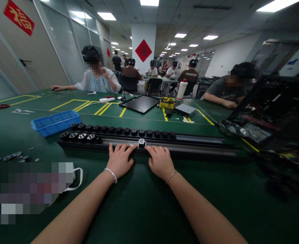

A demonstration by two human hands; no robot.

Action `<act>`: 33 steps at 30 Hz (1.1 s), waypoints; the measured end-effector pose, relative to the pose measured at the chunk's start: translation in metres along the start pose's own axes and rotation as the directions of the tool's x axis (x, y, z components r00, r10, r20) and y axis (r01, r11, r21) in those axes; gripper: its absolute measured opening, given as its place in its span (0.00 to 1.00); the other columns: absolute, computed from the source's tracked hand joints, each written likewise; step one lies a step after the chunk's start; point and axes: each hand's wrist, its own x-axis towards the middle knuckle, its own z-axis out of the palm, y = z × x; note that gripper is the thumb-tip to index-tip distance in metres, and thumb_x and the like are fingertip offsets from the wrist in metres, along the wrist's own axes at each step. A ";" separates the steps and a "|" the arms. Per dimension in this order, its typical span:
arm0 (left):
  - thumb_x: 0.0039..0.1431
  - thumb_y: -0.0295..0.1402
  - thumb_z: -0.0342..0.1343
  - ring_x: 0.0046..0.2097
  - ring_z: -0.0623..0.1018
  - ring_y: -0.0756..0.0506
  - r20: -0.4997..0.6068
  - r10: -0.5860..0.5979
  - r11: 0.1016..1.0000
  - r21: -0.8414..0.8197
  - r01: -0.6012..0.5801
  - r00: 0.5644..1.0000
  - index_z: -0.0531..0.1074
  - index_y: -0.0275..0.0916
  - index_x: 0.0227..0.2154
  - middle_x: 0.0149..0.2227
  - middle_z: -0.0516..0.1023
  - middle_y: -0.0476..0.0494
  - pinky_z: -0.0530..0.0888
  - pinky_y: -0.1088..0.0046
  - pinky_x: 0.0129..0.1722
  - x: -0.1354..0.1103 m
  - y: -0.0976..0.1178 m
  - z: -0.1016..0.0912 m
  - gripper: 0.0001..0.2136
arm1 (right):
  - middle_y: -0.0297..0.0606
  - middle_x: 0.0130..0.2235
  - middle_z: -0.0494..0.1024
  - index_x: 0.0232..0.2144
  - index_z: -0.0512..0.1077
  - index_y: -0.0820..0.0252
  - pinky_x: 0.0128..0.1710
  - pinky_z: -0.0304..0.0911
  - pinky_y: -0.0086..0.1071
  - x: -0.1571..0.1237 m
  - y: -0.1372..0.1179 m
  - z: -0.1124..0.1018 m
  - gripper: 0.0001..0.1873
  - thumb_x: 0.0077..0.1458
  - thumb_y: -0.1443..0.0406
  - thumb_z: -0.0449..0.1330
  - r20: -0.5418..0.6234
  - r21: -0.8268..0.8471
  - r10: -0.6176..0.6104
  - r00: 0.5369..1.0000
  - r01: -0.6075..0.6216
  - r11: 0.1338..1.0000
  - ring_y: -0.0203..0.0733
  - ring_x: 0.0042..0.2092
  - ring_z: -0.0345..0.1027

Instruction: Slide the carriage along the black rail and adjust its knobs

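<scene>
Clock directions taken from the centre of view. Step in hand, left to right. Left hand (121,159): lies between seven and eight o'clock, fingers loosely bent and spread, closed around nothing; index fingertip at the left side of the light-topped block (141,143). Block: sits near seven o'clock on the near rail (190,148), between the two index fingertips. Right hand (161,161): lies between five and six o'clock, likewise loosely bent and closed around nothing, index fingertip at the block's right side. Cannot tell how firmly pressed from either side. Probably a step of placing or shifting the block along the rail. Appears to call next for even pressure from both fingertips, with the block kept level.

Rails and containers, likewise left to right. Blue tray (56,123): stands at nine o'clock, just beside the rails' left end; shows a ribbed inner floor. Near rail: bears four blocks (81,136) toward half past eight, well apart from the block between the hands. Far rail (200,138): carries a close row of dark blocks (119,130), from nine o'clock across to about four. White bottle (182,91): stands upright under a red cap between one and two o'clock; contents hidden. Metal bowl (224,130): stands at three o'clock; holds shiny small parts (237,129), too blurred to identify.
</scene>
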 end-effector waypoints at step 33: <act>0.49 0.32 0.50 0.54 0.63 0.38 0.019 0.010 1.000 0.012 -0.010 1.000 0.60 0.52 0.55 0.50 0.68 0.45 0.40 0.41 0.58 -0.002 0.000 -0.002 0.27 | 0.38 0.48 0.71 0.52 0.62 0.54 0.47 0.47 0.38 0.000 0.001 0.001 0.23 0.53 0.66 0.50 -0.035 -0.014 -0.011 0.999 0.011 1.000 0.44 0.47 0.59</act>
